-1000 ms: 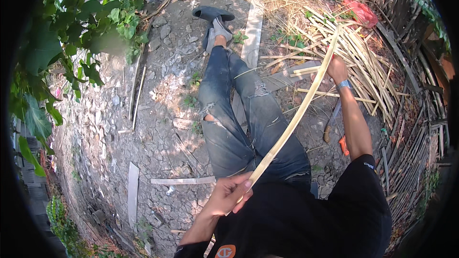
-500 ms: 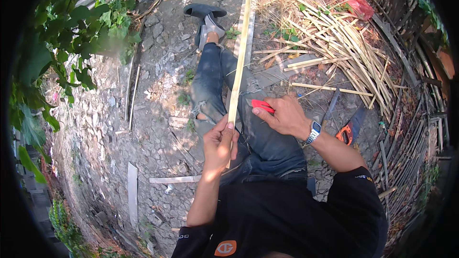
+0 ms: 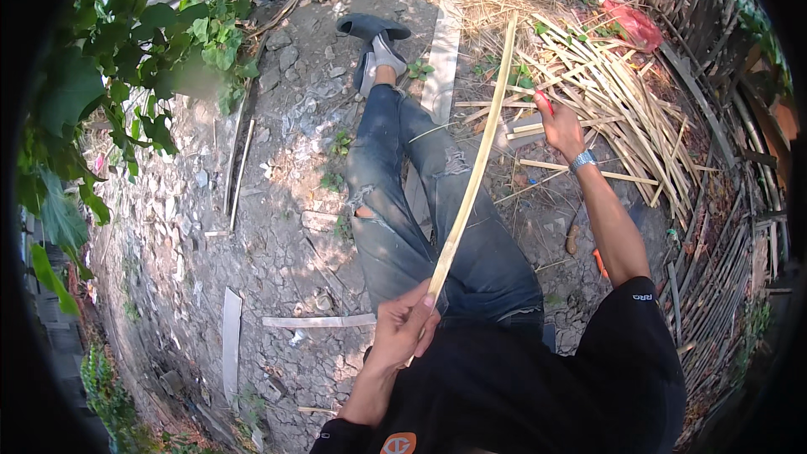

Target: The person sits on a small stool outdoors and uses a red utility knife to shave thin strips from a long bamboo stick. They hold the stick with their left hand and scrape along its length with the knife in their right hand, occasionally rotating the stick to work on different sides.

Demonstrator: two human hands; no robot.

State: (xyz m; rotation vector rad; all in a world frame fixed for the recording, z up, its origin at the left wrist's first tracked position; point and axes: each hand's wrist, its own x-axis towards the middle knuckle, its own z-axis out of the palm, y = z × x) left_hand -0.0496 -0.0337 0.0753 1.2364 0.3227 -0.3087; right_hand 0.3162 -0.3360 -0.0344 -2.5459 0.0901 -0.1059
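Note:
My left hand [image 3: 407, 324] is closed round the lower end of a long pale bamboo strip [image 3: 480, 160], close to my waist. The strip slants up and to the right across my thigh, its far tip by the heap of bamboo slats [image 3: 622, 109]. Out to the right, my right hand [image 3: 561, 126] is closed on a red-handled knife [image 3: 548, 104], only a little of which shows past the fingers. The knife's blade cannot be made out. The right hand is apart from the strip, over the near left side of the heap.
A saw [image 3: 600, 263] lies on the ground, mostly hidden under my right forearm. A flat board [image 3: 444, 50] lies beyond my knees, and a red plastic bag [image 3: 632, 25] sits behind the heap. Leafy vines [image 3: 126, 59] hang at left; stacked sticks [image 3: 714, 269] line the right.
My right hand has moved away, up and to the right, with the knife. The strip has swung right at its far end and its tip is nearer. My left hand has dropped closer to my body.

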